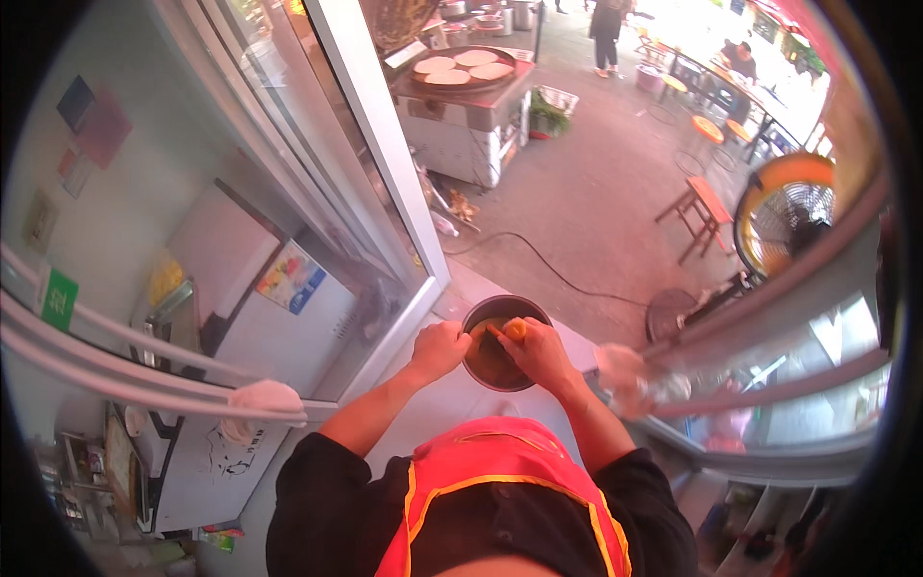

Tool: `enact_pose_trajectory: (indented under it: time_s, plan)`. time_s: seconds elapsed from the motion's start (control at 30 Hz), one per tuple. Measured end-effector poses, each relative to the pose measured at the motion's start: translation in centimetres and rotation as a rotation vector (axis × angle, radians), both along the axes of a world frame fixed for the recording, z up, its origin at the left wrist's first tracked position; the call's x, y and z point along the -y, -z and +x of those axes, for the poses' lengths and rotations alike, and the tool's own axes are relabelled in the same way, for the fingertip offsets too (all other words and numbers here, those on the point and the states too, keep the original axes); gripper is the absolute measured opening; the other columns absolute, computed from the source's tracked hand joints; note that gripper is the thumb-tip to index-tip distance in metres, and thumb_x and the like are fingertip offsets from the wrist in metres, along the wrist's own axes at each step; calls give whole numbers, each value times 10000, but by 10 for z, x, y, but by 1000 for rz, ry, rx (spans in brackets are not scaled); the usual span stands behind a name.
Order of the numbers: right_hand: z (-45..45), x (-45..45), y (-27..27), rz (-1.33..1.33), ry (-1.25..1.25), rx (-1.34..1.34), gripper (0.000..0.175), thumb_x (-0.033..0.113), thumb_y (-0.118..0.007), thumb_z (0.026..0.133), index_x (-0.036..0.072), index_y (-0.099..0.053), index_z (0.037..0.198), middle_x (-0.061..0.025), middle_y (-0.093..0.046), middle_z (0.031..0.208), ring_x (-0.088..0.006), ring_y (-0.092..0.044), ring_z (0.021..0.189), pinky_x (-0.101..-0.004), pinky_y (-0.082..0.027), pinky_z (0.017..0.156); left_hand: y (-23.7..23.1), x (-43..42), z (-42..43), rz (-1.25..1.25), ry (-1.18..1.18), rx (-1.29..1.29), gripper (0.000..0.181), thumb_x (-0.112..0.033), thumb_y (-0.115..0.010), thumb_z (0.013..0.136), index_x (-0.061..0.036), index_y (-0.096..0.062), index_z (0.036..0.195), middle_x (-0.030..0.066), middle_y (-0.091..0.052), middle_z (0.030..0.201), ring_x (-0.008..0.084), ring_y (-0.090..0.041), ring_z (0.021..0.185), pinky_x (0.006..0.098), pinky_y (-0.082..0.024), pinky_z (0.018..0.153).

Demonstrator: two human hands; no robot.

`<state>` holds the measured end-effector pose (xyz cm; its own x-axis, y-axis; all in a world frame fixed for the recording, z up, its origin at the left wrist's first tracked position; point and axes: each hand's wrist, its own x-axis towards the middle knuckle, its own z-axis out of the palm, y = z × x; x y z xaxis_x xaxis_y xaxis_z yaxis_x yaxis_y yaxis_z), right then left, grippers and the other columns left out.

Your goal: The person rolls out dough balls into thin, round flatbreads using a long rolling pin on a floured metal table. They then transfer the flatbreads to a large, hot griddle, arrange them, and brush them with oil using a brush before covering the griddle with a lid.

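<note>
Before me, in the doorway, is a round dark pot [470, 309] with yellowish liquid inside. Its contents are partly hidden by my right hand and the shadow in the bowl. My left hand [438, 351] is closed on the pot's left rim, thumb toward the inside. Reaching in from the right side, my right hand [539, 350] grips a small orange object [515, 329] over the pot's opening. Whether that is a piece of food or a cleaning pad, I cannot tell. I wear a red apron [497, 440] with yellow edging.
Glass doors stand on both sides, with a metal frame [393, 144] at left and pink cloth [624, 379] on the right handle. Outside are a griddle [461, 86] with flatbreads, a black cable [548, 263], an orange fan [786, 216], a wooden stool [703, 205] and people farther off.
</note>
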<state>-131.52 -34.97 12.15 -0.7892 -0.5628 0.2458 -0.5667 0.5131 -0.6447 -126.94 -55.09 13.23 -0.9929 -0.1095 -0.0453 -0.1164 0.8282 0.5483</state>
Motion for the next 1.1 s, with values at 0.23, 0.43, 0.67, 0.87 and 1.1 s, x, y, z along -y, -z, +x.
enact_pose_trajectory:
  time_s: [0.23, 0.43, 0.67, 0.87, 1.1]
  plan:
    - [-234, 79, -57, -244, -35, 182, 149, 147, -664, 850, 5, -654, 895, -86, -644, 704, -130, -622, 657, -282, -499, 618, 13, 75, -191, 79, -288, -54, 264, -250, -539, 780, -13, -633, 710, 222, -619, 713, 411, -619, 727, 495, -484, 665]
    - [-433, 115, -45, -362, 0, 276, 198, 201, -678, 852, 5, -651, 862, -58, -650, 698, -96, -613, 645, -265, -495, 603, 34, 114, -377, 142, -360, -110, 279, -247, -538, 791, 7, -616, 707, 233, -612, 711, 421, -612, 717, 497, -473, 633]
    - [-678, 144, -32, -512, 64, 491, 247, 171, -638, 869, -67, -663, 931, -83, -680, 761, -129, -659, 669, -261, -533, 618, 21, 160, -598, 125, -377, -234, 296, -260, -538, 790, 18, -600, 711, 251, -588, 701, 421, -607, 722, 498, -464, 621]
    - [-875, 180, -8, -702, -58, 651, 221, 154, -635, 882, -55, -650, 952, -88, -662, 801, -131, -624, 652, -257, -532, 598, 18, 185, -769, 213, -544, -139, 259, -250, -545, 767, -6, -622, 723, 217, -612, 706, 390, -622, 714, 452, -477, 620]
    - [-1072, 228, 26, -794, -104, 1084, 229, 159, -613, 908, -29, -629, 1038, -68, -631, 822, -142, -621, 716, -247, -528, 652, 67, 213, -917, 319, -839, -119, 273, -257, -543, 772, -3, -621, 709, 179, -625, 664, 324, -638, 658, 403, -482, 616]
